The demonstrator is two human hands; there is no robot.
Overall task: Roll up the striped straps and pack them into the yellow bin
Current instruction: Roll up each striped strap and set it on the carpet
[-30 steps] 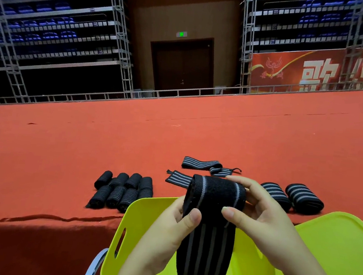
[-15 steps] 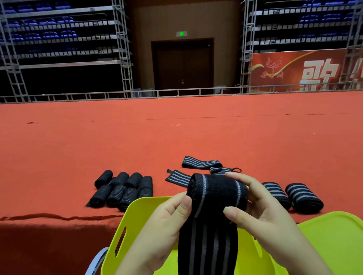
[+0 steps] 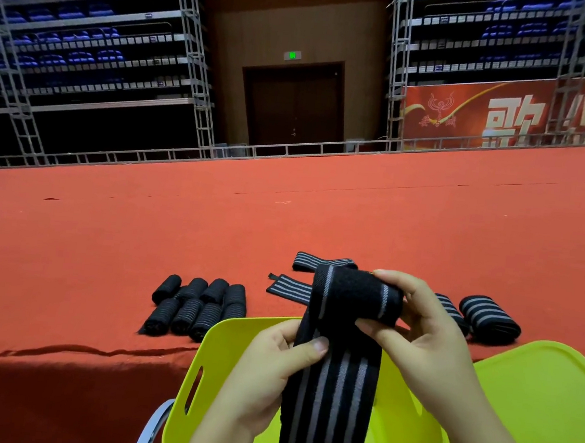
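1. At lower centre of the frame, a person holds a black striped strap (image 3: 335, 375) above the open yellow bin (image 3: 198, 373), which sits against the near edge of a red-covered table (image 3: 103, 239).
2. The right hand (image 3: 426, 337) holds the rolled top of the strap: its grip is closed round the roll, fingers over the top, thumb underneath.
3. The left hand (image 3: 269, 372) pinches the hanging tail just below the roll, thumb on the front; the tail drops into the bin.
4. To roll well, I judge the left hand should keep the tail taut and square, so the stripes stack edge to edge.
5. Slack would likely give a loose, cone-shaped roll.
6. On the table lie finished rolls (image 3: 200, 305) at centre left, flat straps (image 3: 300, 272) just behind the hands, and more rolls (image 3: 488, 320) at right.
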